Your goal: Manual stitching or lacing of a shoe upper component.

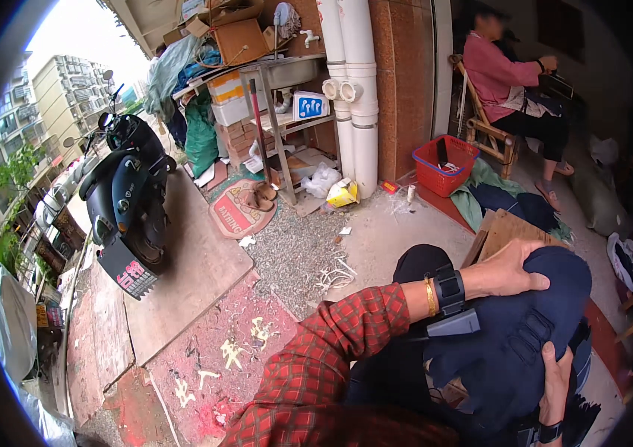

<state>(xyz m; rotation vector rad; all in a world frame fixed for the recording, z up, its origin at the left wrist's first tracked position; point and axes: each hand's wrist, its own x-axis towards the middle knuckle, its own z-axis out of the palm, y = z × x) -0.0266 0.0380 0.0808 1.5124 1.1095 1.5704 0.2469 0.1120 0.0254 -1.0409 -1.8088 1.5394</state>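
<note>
left hand (506, 272) had its grip clamped over the top of the dark blue garment (517, 335) bunched on the lap, right hand (555, 384) gripping its lower edge, red basket (444, 164) well apart.

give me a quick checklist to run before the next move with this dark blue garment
1. Left hand on the dark blue garment: ok, palm and fingers lie over its top edge.
2. Right hand on the garment: ok, it grips the lower right side.
3. Garment free of snags: cannot tell, its lower part is hidden behind the red plaid sleeve.
4. Cardboard piece just beyond the garment: ok, it lies flat and apart from both hands.
5. Red basket and cloth pile: ok, they sit farther off by the wall.
6. Seated person: ok, well away on a chair.
</note>
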